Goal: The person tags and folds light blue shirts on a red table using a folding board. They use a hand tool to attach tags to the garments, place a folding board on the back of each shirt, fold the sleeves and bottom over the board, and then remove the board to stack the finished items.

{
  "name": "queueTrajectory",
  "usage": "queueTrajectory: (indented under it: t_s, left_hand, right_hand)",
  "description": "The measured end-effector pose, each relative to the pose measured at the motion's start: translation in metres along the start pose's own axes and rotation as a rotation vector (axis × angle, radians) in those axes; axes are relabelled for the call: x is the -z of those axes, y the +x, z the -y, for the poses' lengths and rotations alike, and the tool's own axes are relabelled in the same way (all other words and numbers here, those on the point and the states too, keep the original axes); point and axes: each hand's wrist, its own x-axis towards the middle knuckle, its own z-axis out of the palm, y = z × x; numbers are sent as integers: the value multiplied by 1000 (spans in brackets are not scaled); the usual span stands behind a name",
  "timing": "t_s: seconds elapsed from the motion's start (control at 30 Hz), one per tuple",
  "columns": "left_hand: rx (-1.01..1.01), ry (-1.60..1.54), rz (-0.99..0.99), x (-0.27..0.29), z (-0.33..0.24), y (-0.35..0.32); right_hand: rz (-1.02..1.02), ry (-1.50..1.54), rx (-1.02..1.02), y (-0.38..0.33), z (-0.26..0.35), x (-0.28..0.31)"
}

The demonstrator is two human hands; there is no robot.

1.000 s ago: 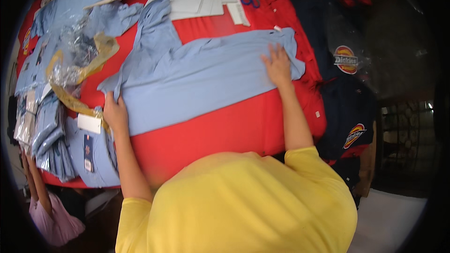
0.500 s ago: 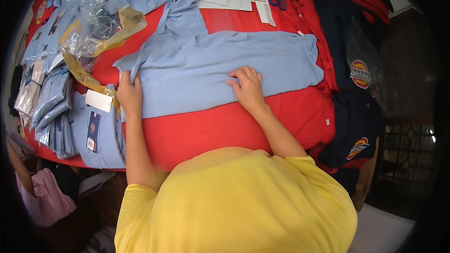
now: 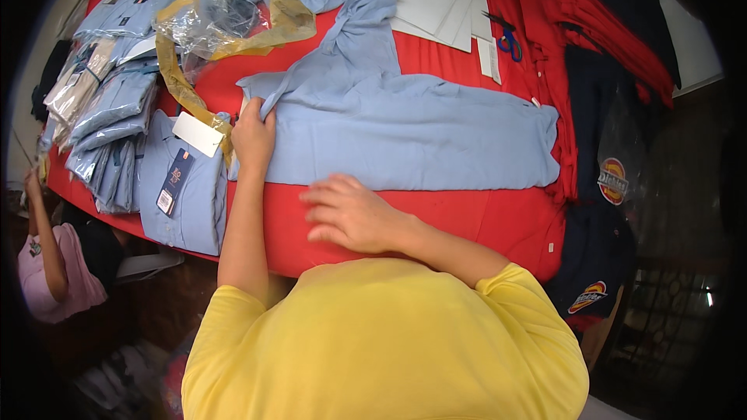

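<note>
A light blue shirt [image 3: 420,128] lies folded lengthwise across the red cloth [image 3: 405,214], one sleeve stretching toward the far side. My left hand [image 3: 254,136] grips the shirt at its left end, thumb and fingers closed on the fabric. Between me and the shirt's near edge, my right hand [image 3: 350,214] is above the red cloth, slightly blurred, its fingers apart and holding nothing. Just left of my left forearm rests a folded blue shirt [image 3: 183,187] with a dark hang tag [image 3: 176,179] and a white card [image 3: 198,134].
Bagged shirts [image 3: 113,117] pile up at the left, near clear plastic with yellow tape [image 3: 177,58]. White boards [image 3: 428,0] and blue-handled scissors [image 3: 510,45] lie at the back. Dark garments [image 3: 595,257] hang at the right. Another person in pink [image 3: 58,272] is at lower left.
My right hand has left the shirt and drawn back toward me and to the left. My left hand keeps its hold at the shirt's left end. The whole view has shifted.
</note>
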Motion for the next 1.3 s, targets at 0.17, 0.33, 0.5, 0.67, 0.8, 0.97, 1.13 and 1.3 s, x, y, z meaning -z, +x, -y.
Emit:
queueTrajectory:
  t_s: [0.17,0.33,0.5,0.67,0.8,0.97,1.13,1.3]
  left_hand:
    - [14,-32,12,5,5,6]
    - [137,-207,284,32,-3,8]
    - [71,-365,520,49,4,17]
    - [108,-274,504,48,-5,20]
    - [127,-248,386,44,-5,10]
    - [70,-313,197,31,16,-5]
    - [3,-563,232,18,17,-2]
    - [-179,-521,354,28,17,1]
  right_hand:
    - [-203,90,-140,28,-64,-1]
    - [-296,-237,-238,99,-130,77]
    - [-355,-626,-156,150,-230,107]
    - [-46,-953,-337,158,-241,142]
    - [-290,-984,-252,124,-169,194]
    - [-386,-816,-25,-2,-79,190]
    - [-217,-619,-424,-143,-84,108]
    - [-287,-265,-633,-151,-79,93]
